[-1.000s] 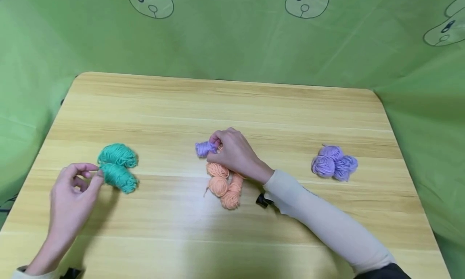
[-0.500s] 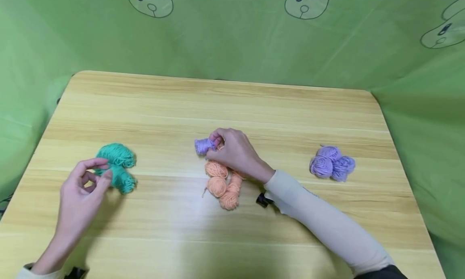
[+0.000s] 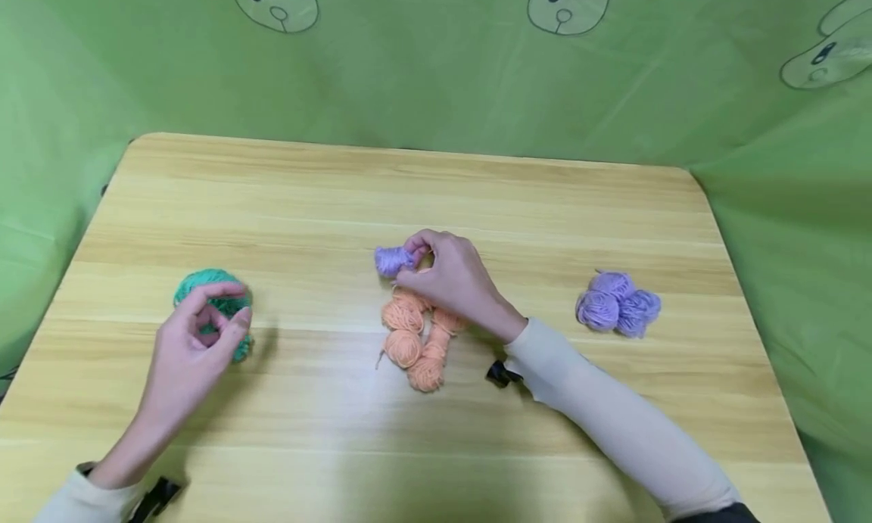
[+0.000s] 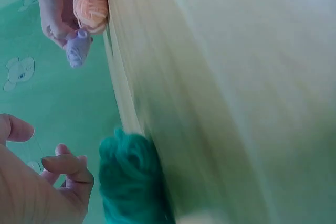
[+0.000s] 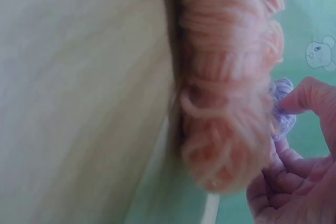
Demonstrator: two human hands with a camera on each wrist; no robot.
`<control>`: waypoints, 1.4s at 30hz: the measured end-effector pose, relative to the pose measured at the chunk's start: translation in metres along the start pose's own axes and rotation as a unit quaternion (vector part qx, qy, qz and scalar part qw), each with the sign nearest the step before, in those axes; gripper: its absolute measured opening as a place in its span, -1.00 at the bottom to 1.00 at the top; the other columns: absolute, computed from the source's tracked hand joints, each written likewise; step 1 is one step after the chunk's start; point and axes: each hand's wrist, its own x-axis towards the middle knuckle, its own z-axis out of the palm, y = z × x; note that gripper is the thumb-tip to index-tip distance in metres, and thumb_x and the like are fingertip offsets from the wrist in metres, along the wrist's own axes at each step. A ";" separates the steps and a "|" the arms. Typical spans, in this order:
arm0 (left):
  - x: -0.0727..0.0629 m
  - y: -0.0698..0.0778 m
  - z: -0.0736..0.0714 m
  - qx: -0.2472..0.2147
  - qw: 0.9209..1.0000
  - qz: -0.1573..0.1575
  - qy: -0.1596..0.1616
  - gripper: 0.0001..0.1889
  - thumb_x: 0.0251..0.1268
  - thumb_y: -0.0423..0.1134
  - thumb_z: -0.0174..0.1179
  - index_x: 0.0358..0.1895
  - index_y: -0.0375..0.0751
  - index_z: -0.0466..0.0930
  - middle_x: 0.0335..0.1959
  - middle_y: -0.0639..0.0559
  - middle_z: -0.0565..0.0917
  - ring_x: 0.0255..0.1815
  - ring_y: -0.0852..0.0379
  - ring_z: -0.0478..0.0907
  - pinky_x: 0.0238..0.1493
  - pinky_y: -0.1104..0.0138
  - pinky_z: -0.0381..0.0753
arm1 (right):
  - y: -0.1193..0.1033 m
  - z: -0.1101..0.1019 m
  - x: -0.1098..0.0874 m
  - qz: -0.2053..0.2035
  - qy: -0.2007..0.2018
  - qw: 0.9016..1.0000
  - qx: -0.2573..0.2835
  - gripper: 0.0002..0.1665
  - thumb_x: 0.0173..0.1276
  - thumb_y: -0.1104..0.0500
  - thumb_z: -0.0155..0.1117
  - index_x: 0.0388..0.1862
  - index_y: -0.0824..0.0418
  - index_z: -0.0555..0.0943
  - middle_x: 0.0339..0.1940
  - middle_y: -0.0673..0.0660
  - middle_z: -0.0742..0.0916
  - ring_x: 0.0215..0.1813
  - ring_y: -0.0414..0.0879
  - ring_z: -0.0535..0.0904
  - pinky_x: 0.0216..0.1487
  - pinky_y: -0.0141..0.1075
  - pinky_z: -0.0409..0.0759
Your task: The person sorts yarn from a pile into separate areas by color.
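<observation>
My right hand [image 3: 459, 281] pinches a small purple yarn skein [image 3: 393, 261] by one end, raised over the far side of the peach yarn balls [image 3: 403, 348]. In the right wrist view a peach skein [image 5: 226, 87] hides part of the purple one. My left hand [image 3: 187, 345] hovers over the green yarn balls [image 3: 204, 278], covering much of them from the head view. Its thumb and fingers are bent loosely with a gap between them and nothing held. From the left wrist view, a green ball [image 4: 131, 182] lies apart from the fingers.
On the right of the wooden table [image 3: 545, 220], several purple yarn balls [image 3: 616, 303] sit bunched together. A green cloth [image 3: 422, 69] with printed figures hangs behind the table. Black clips [image 3: 502, 374] are at both sleeves.
My left hand has moved right, from the edge of the green yarn to above it. My right hand has lifted the purple skein slightly, away and to the right.
</observation>
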 end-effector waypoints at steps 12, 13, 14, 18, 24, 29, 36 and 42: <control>0.021 0.012 0.032 -0.011 0.997 -0.002 -0.071 -0.65 0.55 -0.34 0.33 0.31 -0.24 0.62 -0.33 -0.15 0.60 -0.50 0.10 0.49 -0.63 0.38 0.48 | 0.008 -0.030 -0.015 0.018 0.033 0.999 -0.009 -0.62 0.20 0.16 0.54 0.00 0.18 0.73 -0.18 0.10 0.75 -0.21 0.04 0.59 -0.17 -0.14 0.57; 0.021 0.013 0.034 -0.012 0.997 -0.005 -0.076 -0.65 0.55 -0.33 0.34 0.31 -0.23 0.62 -0.34 -0.14 0.60 -0.51 0.10 0.49 -0.63 0.38 0.48 | 0.009 -0.033 -0.017 0.020 0.035 0.999 -0.012 -0.62 0.19 0.16 0.53 0.00 0.18 0.72 -0.17 0.10 0.75 -0.18 0.07 0.61 -0.14 -0.13 0.58; 0.022 0.013 0.037 -0.013 0.997 -0.007 -0.079 -0.64 0.54 -0.33 0.34 0.31 -0.23 0.62 -0.39 -0.14 0.59 -0.52 0.10 0.49 -0.63 0.38 0.47 | 0.011 -0.036 -0.019 0.021 0.036 0.999 -0.014 -0.61 0.19 0.16 0.52 0.01 0.18 0.72 -0.16 0.10 0.75 -0.14 0.10 0.63 -0.10 -0.12 0.60; 0.026 0.015 0.046 -0.013 0.996 -0.014 -0.092 -0.63 0.53 -0.30 0.36 0.31 -0.20 0.63 -0.41 -0.11 0.59 -0.53 0.08 0.50 -0.60 0.37 0.49 | 0.016 -0.047 -0.028 0.035 0.043 0.998 -0.014 -0.60 0.19 0.15 0.54 0.01 0.18 0.71 -0.12 0.09 0.76 -0.04 0.15 0.68 0.01 -0.09 0.64; 0.036 0.018 0.063 -0.003 0.992 -0.023 -0.127 -0.63 0.53 -0.24 0.37 0.30 -0.18 0.63 -0.33 -0.15 0.60 -0.40 -0.01 0.52 -0.50 0.34 0.55 | 0.023 -0.067 -0.041 0.062 0.057 0.996 -0.013 -0.61 0.22 0.18 0.54 0.03 0.18 0.69 -0.07 0.12 0.77 -0.01 0.17 0.70 0.02 -0.04 0.67; 0.041 0.020 0.071 0.009 0.988 -0.025 -0.149 -0.62 0.54 -0.18 0.37 0.30 -0.18 0.62 -0.32 -0.14 0.59 -0.38 -0.02 0.50 -0.48 0.31 0.54 | 0.028 -0.077 -0.051 0.078 0.066 0.995 -0.014 -0.62 0.26 0.16 0.53 0.05 0.17 0.69 -0.05 0.12 0.77 0.03 0.17 0.69 0.07 0.01 0.65; 0.049 0.021 0.079 0.009 0.986 -0.015 -0.165 -0.62 0.53 -0.17 0.37 0.29 -0.18 0.62 -0.07 -0.08 0.68 -0.37 -0.02 0.53 -0.47 0.30 0.54 | 0.035 -0.084 -0.062 0.074 0.089 0.993 -0.017 -0.60 0.27 0.18 0.52 0.08 0.21 0.70 -0.04 0.15 0.78 0.04 0.20 0.69 0.11 0.09 0.64; 0.051 0.022 0.084 0.008 0.985 -0.028 -0.173 -0.61 0.51 -0.20 0.38 0.29 -0.22 0.61 0.03 -0.08 0.68 -0.35 -0.04 0.55 -0.47 0.29 0.57 | 0.038 -0.092 -0.074 0.079 0.100 0.991 -0.031 -0.58 0.29 0.14 0.53 0.11 0.19 0.70 -0.04 0.17 0.78 0.05 0.20 0.68 0.06 0.04 0.59</control>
